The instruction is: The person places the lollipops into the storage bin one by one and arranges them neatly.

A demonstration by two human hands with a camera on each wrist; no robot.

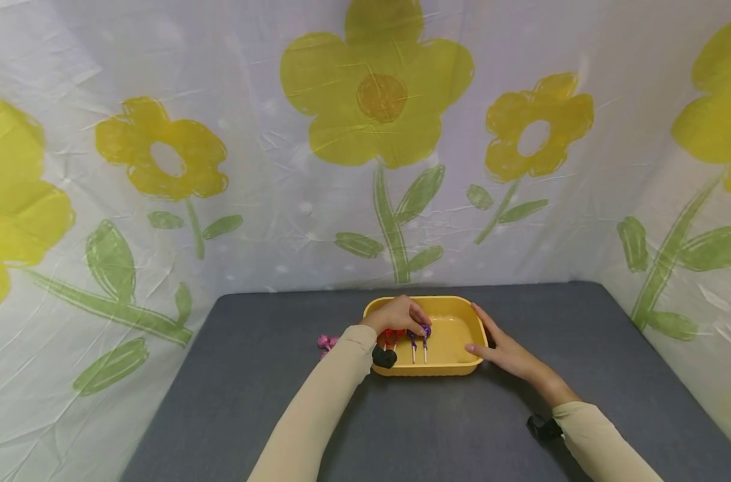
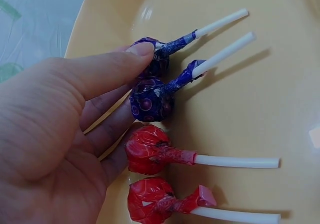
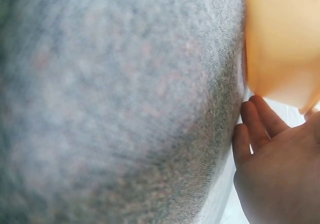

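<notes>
A yellow tray (image 1: 452,369) sits on the dark table, with wrapped lollipops lined up inside it. My left hand (image 1: 395,314) reaches in over the left rim and pinches the head of a purple lollipop (image 2: 155,63) between thumb and fingers. Right beside that one lies a second purple lollipop (image 2: 152,101). Two red lollipops, an upper one (image 2: 150,149) and a lower one (image 2: 150,201), follow in the row, sticks pointing the same way. At the tray's right end my right hand (image 1: 510,351) holds the wall, thumb over the rim and fingers along the outside.
Pink-wrapped lollipops (image 1: 326,343) lie on the table just left of the tray, partly hidden by my left sleeve (image 1: 317,395). The grey table (image 1: 414,428) runs back to a hanging white sheet (image 1: 269,254) printed with yellow flowers.
</notes>
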